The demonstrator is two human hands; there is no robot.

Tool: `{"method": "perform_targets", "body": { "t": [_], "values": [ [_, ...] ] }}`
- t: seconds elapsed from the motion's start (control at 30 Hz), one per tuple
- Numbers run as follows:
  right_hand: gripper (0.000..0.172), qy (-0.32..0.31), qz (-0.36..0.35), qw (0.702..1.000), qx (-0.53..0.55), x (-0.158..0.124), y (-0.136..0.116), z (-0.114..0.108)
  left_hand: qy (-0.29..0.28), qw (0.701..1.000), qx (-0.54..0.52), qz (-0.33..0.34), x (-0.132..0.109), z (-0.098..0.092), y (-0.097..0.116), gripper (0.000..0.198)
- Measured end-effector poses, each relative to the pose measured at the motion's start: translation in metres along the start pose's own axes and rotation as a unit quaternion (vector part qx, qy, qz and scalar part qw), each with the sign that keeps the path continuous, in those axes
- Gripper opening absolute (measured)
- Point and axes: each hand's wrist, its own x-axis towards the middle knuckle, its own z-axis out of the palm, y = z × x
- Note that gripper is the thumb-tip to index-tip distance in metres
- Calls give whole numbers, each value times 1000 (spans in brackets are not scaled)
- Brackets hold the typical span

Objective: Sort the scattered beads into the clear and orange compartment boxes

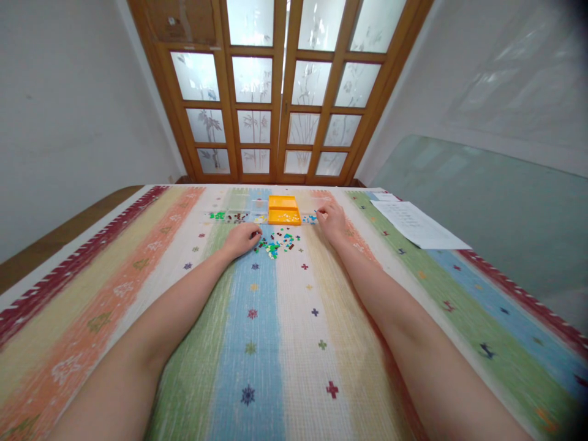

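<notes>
My left hand [242, 238] rests on the striped cloth [257, 343] at the left edge of a loose pile of small coloured pieces [278, 241]; its fingers are curled together, and anything inside is too small to see. My right hand [331, 220] lies further back and to the right, fingers pinched beside a few blue pieces [311, 218] at the end of a clear sorting row. Between the hands, just beyond the pile, stands an orange tray [283, 209] with pale pieces in it.
Clear compartments with green pieces [217, 215] and dark red pieces [237, 217] run left of the tray. A white sheet of paper [416, 224] lies at the right. A glass pane [496, 214] leans at the right wall; wooden glazed doors [280, 92] stand behind the table.
</notes>
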Motion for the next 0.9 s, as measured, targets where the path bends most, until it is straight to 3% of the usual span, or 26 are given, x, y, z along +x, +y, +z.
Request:
{"method": "perform_targets", "body": {
  "t": [0.3,0.57,0.9],
  "values": [
    [16,1,39,999,-20,-2,18,6,-5,1000,6,2,0,-2,4,23],
    [20,-5,45,999,-22,-2,24,5,-24,999,-35,26,5,-17,19,18],
    [19,-6,20,1000,-3,-6,13,3,-135,981,-73,117,1,-28,32,16]
  ]
}}
